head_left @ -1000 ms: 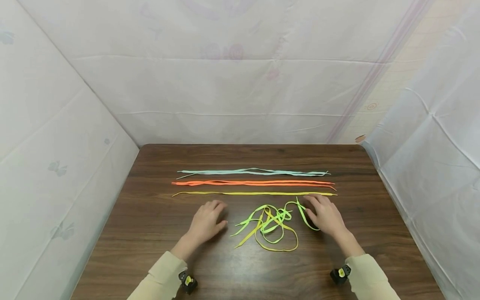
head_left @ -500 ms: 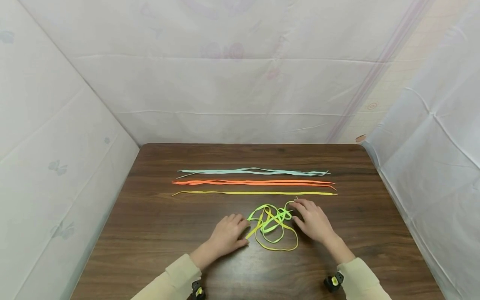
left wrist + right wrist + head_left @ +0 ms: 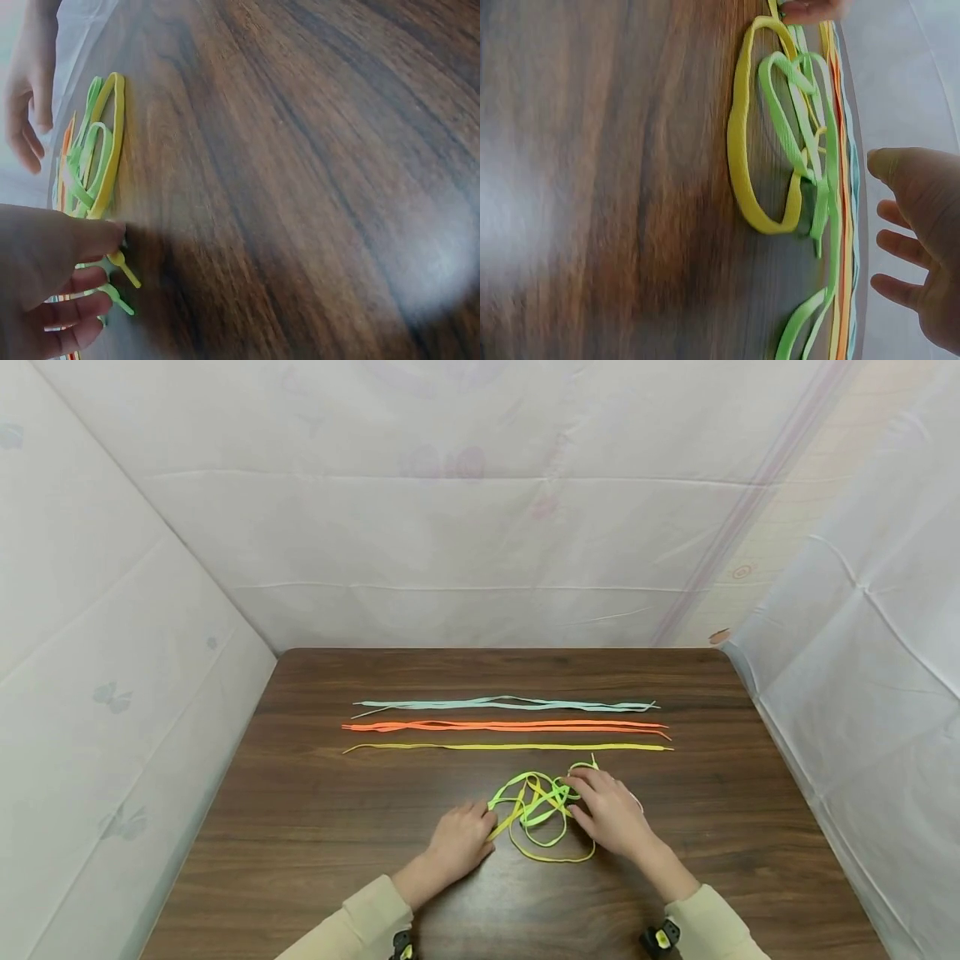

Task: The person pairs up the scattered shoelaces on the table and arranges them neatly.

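A loose tangle of green shoelaces (image 3: 538,818) and a yellow shoelace (image 3: 552,860) lies between the hands. My left hand (image 3: 456,842) is at the tangle's left side, over the lace ends. In the left wrist view, its thumb (image 3: 101,234) covers part of the yellow lace, with tips sticking out below; the index finger is hidden, so a pinch cannot be told. My right hand (image 3: 609,814) hovers over the tangle's right side, covering part of the green lace. In the right wrist view, its thumb and fingers (image 3: 904,247) are spread apart, holding nothing.
Behind the tangle, one yellow lace (image 3: 510,747), orange laces (image 3: 510,726) and light blue laces (image 3: 487,703) lie straight in rows across the brown table (image 3: 300,827). White cloth walls (image 3: 480,543) stand behind and at both sides.
My left hand has moved right from beside the tangle onto the lace ends. My right hand has moved left and nearer, over the tangle. The straight rows stay put.
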{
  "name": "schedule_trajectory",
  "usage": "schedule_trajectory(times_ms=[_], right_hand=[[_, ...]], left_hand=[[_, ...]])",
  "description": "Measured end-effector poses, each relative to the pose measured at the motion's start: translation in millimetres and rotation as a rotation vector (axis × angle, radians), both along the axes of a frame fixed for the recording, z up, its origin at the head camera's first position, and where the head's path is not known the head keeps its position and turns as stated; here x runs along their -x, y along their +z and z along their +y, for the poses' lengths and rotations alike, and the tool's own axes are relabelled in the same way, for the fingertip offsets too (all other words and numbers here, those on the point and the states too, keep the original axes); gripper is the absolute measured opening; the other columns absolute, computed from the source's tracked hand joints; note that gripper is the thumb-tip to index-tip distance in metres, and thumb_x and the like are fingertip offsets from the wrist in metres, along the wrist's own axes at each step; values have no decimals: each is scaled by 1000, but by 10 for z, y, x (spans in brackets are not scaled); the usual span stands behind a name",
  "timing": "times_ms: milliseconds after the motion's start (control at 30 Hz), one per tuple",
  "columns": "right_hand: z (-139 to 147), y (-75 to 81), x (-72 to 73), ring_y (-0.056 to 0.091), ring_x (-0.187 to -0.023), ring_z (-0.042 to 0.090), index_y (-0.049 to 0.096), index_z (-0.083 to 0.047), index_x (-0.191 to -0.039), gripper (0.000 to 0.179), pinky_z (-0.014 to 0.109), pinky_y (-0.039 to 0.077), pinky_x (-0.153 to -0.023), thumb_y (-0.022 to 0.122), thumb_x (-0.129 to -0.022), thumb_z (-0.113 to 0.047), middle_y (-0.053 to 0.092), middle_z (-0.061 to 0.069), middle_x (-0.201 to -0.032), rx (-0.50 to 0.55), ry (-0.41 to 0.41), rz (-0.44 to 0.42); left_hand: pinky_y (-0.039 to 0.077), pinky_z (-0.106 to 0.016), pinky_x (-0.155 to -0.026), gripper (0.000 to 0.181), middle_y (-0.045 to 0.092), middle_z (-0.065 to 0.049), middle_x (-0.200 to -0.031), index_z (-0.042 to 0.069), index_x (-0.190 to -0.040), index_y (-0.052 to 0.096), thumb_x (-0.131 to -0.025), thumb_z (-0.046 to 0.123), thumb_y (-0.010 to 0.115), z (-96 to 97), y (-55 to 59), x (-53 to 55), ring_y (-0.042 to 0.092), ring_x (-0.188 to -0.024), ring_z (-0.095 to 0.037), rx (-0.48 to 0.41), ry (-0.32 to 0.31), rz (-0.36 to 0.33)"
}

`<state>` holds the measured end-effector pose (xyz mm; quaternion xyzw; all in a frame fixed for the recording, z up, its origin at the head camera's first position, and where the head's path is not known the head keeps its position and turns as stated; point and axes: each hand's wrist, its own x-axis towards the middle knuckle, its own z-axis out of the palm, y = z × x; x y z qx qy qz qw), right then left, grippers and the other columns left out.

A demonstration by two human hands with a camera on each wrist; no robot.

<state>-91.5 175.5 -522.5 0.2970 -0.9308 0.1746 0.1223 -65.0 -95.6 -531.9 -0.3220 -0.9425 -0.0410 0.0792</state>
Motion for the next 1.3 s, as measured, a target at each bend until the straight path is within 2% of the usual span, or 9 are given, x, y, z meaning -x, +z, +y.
schedule_trajectory(times_ms=[267,400,500,700,1000,1300], right_hand=[[-157,4,-64,55,-107,26,63,-10,-114,42,46,47,-81,75,-75,-21,59,10,-116,15,46,26],[-224,23,-105,55,-107,26,62,-11,-114,42,46,47,-82,75,-76,-21,59,9,-116,16,58,18],[-266,32,-128,56,-106,24,62,-13,-114,41,44,47,-81,75,-76,-21,59,7,-115,19,70,32],[-361,29,-148,56,-104,22,64,-13,-112,36,42,47,-78,72,-77,-19,60,5,-113,39,109,69],[-541,-32,-148,56,-104,19,64,-14,-110,33,40,45,-87,71,-78,-20,61,0,-110,34,181,63],[-736,-67,-174,54,-105,17,61,-16,-111,35,36,45,-89,72,-79,-22,59,-3,-109,41,251,54]], left_hand=[[45,-26,-52,23,54,2,-67,14,-68,59,-69,24,79,34,12,1,56,-61,-14,28,74,-48],[44,-25,-53,19,55,3,-67,15,-69,60,-72,23,76,33,19,-6,55,-61,-12,36,64,-50],[43,-25,-52,15,57,3,-67,14,-71,59,-78,21,71,28,40,-6,55,-61,-13,19,48,-26],[40,-25,-49,14,57,5,-65,16,-72,57,-81,18,67,4,143,7,54,-58,-12,-76,34,-15],[38,-22,-50,16,55,8,-67,17,-72,55,-78,14,70,-61,321,-18,52,-58,-8,-177,21,-70],[39,-19,-52,11,56,7,-70,16,-76,59,-80,14,69,-120,529,-44,50,-59,-6,-218,-11,-6]])
